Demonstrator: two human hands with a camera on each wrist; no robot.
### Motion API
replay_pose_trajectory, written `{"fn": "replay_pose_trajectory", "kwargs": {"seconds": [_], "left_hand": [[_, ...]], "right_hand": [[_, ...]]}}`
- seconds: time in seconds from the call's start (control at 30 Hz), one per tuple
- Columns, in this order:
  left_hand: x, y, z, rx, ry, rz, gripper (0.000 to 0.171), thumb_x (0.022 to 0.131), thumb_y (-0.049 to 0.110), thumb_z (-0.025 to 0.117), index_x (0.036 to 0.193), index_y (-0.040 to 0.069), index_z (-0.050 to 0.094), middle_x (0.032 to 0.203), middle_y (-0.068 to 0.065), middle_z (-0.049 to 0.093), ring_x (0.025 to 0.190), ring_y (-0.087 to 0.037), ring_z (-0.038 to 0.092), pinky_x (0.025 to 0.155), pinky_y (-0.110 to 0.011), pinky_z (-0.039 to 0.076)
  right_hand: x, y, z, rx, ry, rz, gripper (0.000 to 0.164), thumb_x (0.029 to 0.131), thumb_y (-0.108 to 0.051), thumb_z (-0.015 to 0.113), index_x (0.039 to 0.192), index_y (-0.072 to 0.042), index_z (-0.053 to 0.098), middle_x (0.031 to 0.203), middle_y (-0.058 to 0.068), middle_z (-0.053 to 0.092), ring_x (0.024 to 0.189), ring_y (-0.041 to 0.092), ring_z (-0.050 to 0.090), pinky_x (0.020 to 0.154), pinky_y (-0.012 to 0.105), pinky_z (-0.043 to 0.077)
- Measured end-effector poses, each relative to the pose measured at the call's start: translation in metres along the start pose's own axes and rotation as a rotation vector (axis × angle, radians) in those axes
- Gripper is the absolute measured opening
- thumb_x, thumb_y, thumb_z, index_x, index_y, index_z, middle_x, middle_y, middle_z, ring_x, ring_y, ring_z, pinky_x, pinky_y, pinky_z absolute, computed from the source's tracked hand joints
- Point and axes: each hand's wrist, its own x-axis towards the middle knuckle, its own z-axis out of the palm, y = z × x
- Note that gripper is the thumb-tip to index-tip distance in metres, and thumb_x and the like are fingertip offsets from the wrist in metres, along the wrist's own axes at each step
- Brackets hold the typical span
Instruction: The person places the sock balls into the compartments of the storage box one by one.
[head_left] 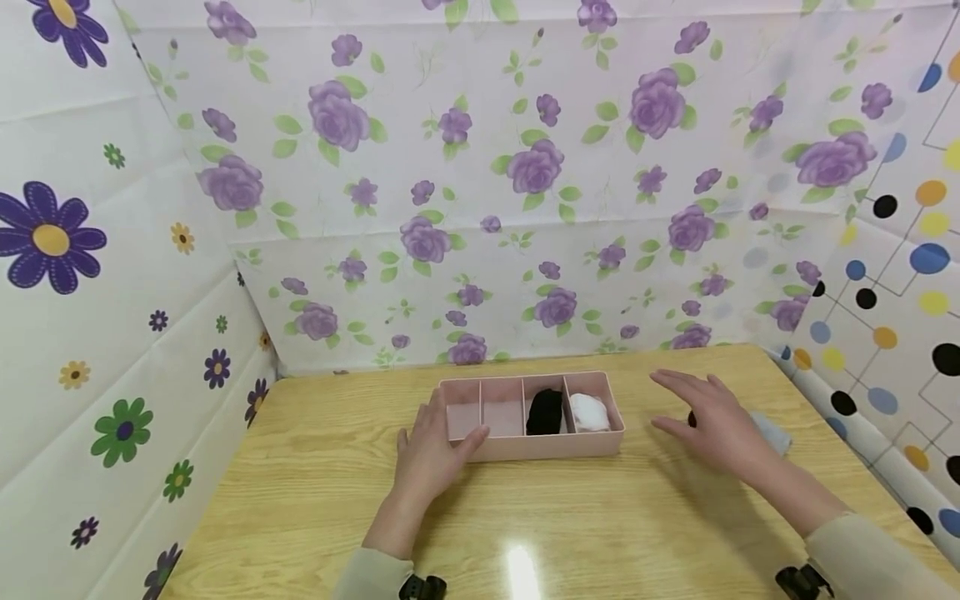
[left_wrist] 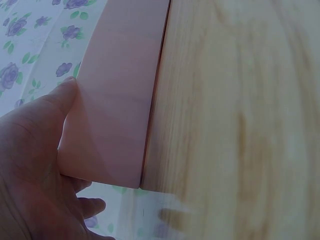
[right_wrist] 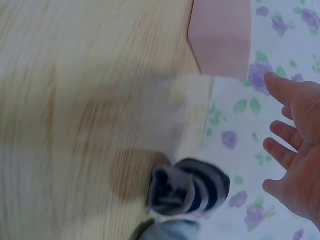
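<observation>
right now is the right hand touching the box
Apart: the head view shows a strip of table between the right hand and the box.

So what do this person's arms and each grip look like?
The left grip and right grip are human hands, with no gloves showing. The left sleeve and right sleeve are plain pale beige. At their ends are a left black device and right black device, details unclear.
</observation>
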Motion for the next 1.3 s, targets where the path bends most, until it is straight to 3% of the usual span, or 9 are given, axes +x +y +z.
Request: {"fn": "replay_pose_trajectory", "kwargs": {"seconds": [0.47,0.7,0.83,1.17,1.3], "left_hand": [[0.0,-0.001,-0.001,0.004,-0.002,0.0,0.114,0.101,0.078,0.061,0.179,0.01,0.011,0.182,-0.017,0.023,0.166,-0.044,0.021,0.125,-0.081,0.01],[-0.001,0.0,-0.001,0.0,-0.007,0.0,0.114,0.101,0.078,0.06,0.179,0.011,0.011,0.182,-0.016,0.022,0.166,-0.044,0.021,0.125,-0.081,0.01],[-0.001,0.001,0.0,0.002,-0.009,-0.002,0.114,0.101,0.078,0.06,0.179,0.011,0.011,0.182,-0.015,0.021,0.166,-0.044,0.021,0.125,-0.081,0.01],[0.002,0.002,0.0,-0.004,-0.005,0.004,0.114,0.101,0.078,0.06,0.179,0.01,0.011,0.182,-0.017,0.022,0.166,-0.045,0.021,0.124,-0.081,0.009],[0.001,0.001,0.0,-0.007,-0.013,-0.006,0.113,0.102,0.076,0.062,0.179,0.01,0.011,0.182,-0.017,0.022,0.166,-0.045,0.022,0.124,-0.081,0.01]], "right_hand": [[-0.027,0.032,-0.014,-0.061,-0.004,0.082,0.077,0.093,-0.025,0.091,0.158,-0.002,0.057,0.153,0.028,0.06,0.136,0.054,0.057,0.119,0.08,0.025],[-0.036,0.046,-0.023,-0.053,-0.07,0.146,0.082,0.095,-0.035,0.089,0.161,-0.002,0.053,0.157,0.03,0.056,0.141,0.056,0.051,0.121,0.081,0.02],[-0.041,0.055,-0.025,-0.048,-0.093,0.136,0.088,0.092,-0.038,0.092,0.161,0.0,0.052,0.157,0.032,0.053,0.14,0.059,0.05,0.119,0.084,0.018],[-0.046,0.082,-0.019,-0.039,-0.213,0.15,0.108,0.084,-0.045,0.096,0.167,-0.002,0.043,0.165,0.033,0.043,0.142,0.06,0.046,0.111,0.089,0.022],[-0.048,0.087,-0.018,-0.011,-0.255,0.159,0.107,0.086,-0.048,0.094,0.167,-0.002,0.043,0.164,0.033,0.044,0.143,0.06,0.046,0.111,0.089,0.022]]}}
